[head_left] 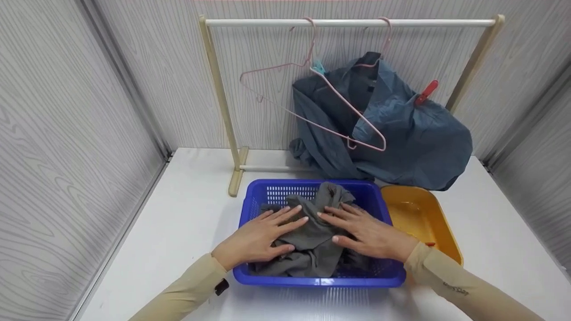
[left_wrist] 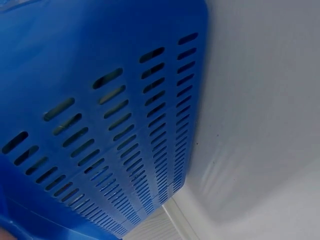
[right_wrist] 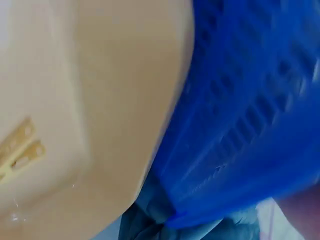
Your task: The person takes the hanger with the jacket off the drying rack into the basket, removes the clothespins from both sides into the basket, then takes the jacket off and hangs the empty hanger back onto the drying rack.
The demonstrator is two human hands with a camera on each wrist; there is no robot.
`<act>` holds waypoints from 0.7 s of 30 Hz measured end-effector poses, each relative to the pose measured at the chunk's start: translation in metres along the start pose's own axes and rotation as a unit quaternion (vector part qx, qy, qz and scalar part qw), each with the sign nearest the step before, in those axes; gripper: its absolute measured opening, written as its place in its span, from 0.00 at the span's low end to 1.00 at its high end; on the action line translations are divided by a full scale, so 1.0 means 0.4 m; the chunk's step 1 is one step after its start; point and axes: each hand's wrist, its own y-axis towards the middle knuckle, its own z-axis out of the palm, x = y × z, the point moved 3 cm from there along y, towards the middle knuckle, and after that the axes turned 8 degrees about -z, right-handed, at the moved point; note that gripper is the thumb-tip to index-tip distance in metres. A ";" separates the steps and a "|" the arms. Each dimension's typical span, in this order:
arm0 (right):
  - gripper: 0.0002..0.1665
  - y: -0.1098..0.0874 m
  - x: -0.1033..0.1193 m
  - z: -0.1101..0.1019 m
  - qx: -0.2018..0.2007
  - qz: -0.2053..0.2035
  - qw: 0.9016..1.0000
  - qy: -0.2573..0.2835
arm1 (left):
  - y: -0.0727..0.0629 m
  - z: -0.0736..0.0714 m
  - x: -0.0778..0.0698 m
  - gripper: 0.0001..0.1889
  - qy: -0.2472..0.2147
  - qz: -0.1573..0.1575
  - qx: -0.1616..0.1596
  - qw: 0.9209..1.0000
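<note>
A crumpled dark grey garment [head_left: 312,234] lies in a blue plastic basket [head_left: 319,281]. My left hand [head_left: 263,234] rests on the cloth's left part with its fingers spread. On the right part, my right hand [head_left: 363,229] touches the same cloth, fingers extended and thumb apart. Both palms face down, and neither hand grips anything. The left wrist view is filled by the basket's slotted side [left_wrist: 115,115]. In the right wrist view, the basket wall [right_wrist: 240,115] is blurred beside the yellow bin [right_wrist: 130,100].
Behind the basket stands a rack with a white rail [head_left: 267,22]. From it hang a bare pink hanger [head_left: 285,107] with a teal clip [head_left: 317,67] and a blue shirt [head_left: 419,142] with a red clothespin [head_left: 427,92]. An orange-yellow bin [head_left: 446,223] adjoins the basket, holding a yellow clothespin [right_wrist: 22,147].
</note>
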 end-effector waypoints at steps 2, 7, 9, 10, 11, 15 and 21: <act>0.33 -0.014 0.010 0.021 0.017 0.009 1.000 -0.001 | 0.002 0.002 -0.003 0.32 0.009 0.009 0.008 1.000; 0.33 -0.034 0.022 0.062 0.039 0.032 0.999 -0.006 | 0.004 0.008 -0.005 0.29 0.032 -0.002 0.047 0.998; 0.34 -0.032 0.023 0.074 0.042 0.036 0.998 -0.011 | 0.005 0.009 -0.004 0.29 0.038 -0.018 0.059 0.997; 0.35 -0.029 0.024 0.080 0.044 0.037 0.998 -0.014 | 0.007 0.009 -0.004 0.29 0.042 -0.025 0.063 0.997; 0.35 -0.025 0.025 0.085 0.048 0.037 0.998 -0.014 | 0.008 0.010 -0.004 0.29 0.044 -0.030 0.067 0.996; 0.35 -0.017 0.025 0.104 0.064 0.045 0.997 -0.012 | 0.012 0.015 -0.007 0.29 0.053 -0.042 0.075 0.995; 0.35 -0.022 0.019 0.112 0.066 0.055 0.996 -0.019 | 0.019 0.027 -0.011 0.27 0.057 -0.051 0.079 0.994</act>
